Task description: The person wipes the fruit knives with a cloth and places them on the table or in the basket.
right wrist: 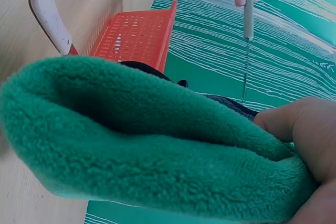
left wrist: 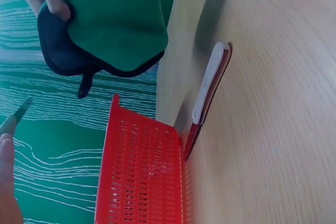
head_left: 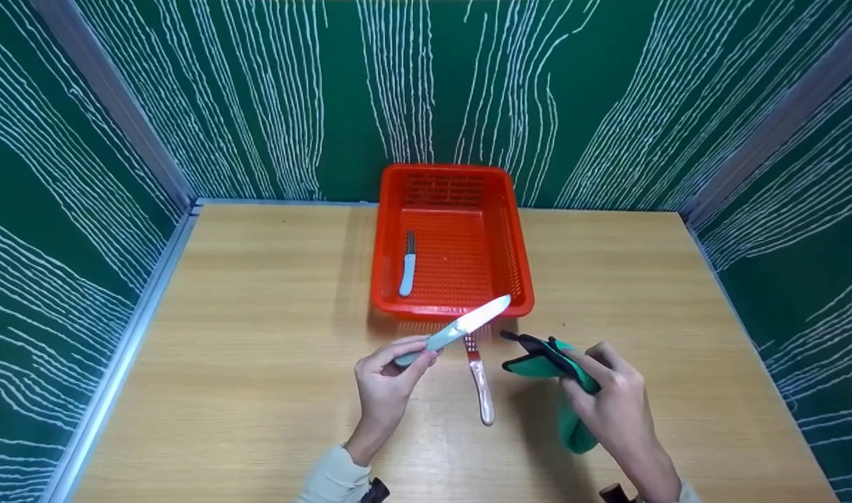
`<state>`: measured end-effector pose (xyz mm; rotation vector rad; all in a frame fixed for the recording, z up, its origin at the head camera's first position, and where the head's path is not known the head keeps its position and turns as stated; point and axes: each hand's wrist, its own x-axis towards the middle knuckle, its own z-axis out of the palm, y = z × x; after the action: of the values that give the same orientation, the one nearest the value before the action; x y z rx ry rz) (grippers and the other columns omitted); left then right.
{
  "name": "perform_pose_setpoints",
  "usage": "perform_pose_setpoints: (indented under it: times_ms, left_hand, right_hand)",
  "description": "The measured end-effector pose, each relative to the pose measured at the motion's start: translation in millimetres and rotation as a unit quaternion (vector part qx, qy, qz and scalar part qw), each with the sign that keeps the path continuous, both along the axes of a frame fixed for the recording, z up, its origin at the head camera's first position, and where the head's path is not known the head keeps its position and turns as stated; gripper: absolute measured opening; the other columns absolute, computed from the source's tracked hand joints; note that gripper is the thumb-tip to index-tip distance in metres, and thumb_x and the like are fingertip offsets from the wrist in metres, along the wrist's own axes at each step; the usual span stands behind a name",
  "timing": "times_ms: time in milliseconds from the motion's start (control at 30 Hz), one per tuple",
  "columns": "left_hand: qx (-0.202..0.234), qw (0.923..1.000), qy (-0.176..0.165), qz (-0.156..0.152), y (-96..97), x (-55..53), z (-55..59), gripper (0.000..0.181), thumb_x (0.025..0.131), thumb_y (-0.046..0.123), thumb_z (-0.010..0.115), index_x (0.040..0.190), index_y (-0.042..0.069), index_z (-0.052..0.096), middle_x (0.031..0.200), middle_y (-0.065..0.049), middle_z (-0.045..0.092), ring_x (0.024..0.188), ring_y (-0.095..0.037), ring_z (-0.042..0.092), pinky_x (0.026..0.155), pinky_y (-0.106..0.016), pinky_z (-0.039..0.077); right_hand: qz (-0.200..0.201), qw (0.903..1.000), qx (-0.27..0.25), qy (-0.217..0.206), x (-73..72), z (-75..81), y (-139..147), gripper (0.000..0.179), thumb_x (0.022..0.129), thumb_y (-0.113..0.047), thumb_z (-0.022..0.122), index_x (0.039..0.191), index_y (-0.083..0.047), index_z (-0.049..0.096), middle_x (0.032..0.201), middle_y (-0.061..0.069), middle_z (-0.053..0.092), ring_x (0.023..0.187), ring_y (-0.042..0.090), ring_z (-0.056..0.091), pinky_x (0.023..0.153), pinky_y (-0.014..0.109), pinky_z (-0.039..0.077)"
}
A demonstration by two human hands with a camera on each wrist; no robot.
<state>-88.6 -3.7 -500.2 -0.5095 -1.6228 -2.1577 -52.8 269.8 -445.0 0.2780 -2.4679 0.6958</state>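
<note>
My left hand (head_left: 385,391) pinches a knife (head_left: 448,337) by its pale green handle, between thumb and fingers. The shiny blade points up and right, in front of the basket's near edge. In my right hand (head_left: 616,399) is a folded green cloth (head_left: 578,427) with black trim, gripped off to the right of the blade and apart from it. The cloth's fluffy fold (right wrist: 157,177) fills much of the right wrist view. Between the hands, a second knife (head_left: 481,391) with a whitish handle lies on the table, its blade towards the basket.
A red plastic basket (head_left: 525,279) stands at the back middle of the wooden table (head_left: 258,314). Inside it, at the left, lies a knife (head_left: 407,274) with a light blue handle. Green walls (head_left: 342,105) with white wavy lines enclose the back and both sides.
</note>
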Motion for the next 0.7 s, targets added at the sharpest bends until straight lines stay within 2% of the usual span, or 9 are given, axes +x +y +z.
perform_pose_setpoints:
  times_ms: [167, 333, 533, 600, 700]
  left_hand:
    - [-0.007, 0.9998, -0.014, 0.009, 1.5, -12.8, -2.5, 0.023, 0.077, -0.002, 0.075, 0.100, -0.005, 0.069, 0.102, -0.018, 0.068, 0.088, -0.030, 0.067, 0.074, -0.041, 0.057]
    - [0.001, 0.9995, -0.010, 0.031, 3.8, -25.6, 4.2, 0.021, 0.078, -0.008, 0.072, 0.099, -0.009, 0.067, 0.096, -0.021, 0.069, 0.083, -0.030, 0.069, 0.072, -0.040, 0.057]
    - [-0.022, 0.9947, 0.009, 0.101, 7.2, -39.6, 17.6, 0.016, 0.075, -0.013, 0.072, 0.089, -0.013, 0.066, 0.087, -0.023, 0.069, 0.078, -0.027, 0.070, 0.069, -0.036, 0.058]
    - [-0.038, 0.9912, 0.013, 0.126, 9.4, -48.5, 13.8, 0.015, 0.074, -0.010, 0.074, 0.087, -0.011, 0.067, 0.087, -0.020, 0.070, 0.077, -0.025, 0.069, 0.069, -0.034, 0.058]
    - [-0.061, 0.9853, 0.017, 0.159, 12.8, -64.0, 6.3, 0.012, 0.075, -0.004, 0.076, 0.085, -0.005, 0.069, 0.086, -0.015, 0.071, 0.075, -0.022, 0.069, 0.067, -0.031, 0.058]
  right_hand:
    - [0.005, 0.9999, -0.006, 0.011, -1.4, 0.0, 0, 0.029, 0.062, 0.007, 0.077, 0.089, -0.002, 0.075, 0.078, 0.002, 0.055, 0.062, 0.011, 0.051, 0.057, 0.011, 0.047]
    - [-0.007, 0.9999, -0.008, -0.009, -3.1, 1.3, -1, 0.028, 0.062, 0.007, 0.078, 0.088, -0.003, 0.076, 0.079, 0.003, 0.056, 0.063, 0.013, 0.052, 0.057, 0.017, 0.050]
    - [-0.006, 0.9998, -0.017, -0.012, -4.5, 0.7, 0, 0.027, 0.063, 0.009, 0.075, 0.088, -0.003, 0.075, 0.078, 0.002, 0.056, 0.063, 0.012, 0.053, 0.059, 0.007, 0.044]
    - [-0.006, 0.9997, -0.018, -0.013, -4.9, 0.3, 0, 0.027, 0.063, 0.009, 0.075, 0.087, -0.003, 0.075, 0.078, 0.002, 0.056, 0.063, 0.012, 0.052, 0.059, 0.007, 0.043]
    - [-0.008, 0.9997, -0.017, -0.017, -5.6, 0.2, 0, 0.026, 0.063, 0.009, 0.075, 0.087, -0.003, 0.075, 0.078, 0.003, 0.056, 0.063, 0.012, 0.052, 0.057, 0.014, 0.048]
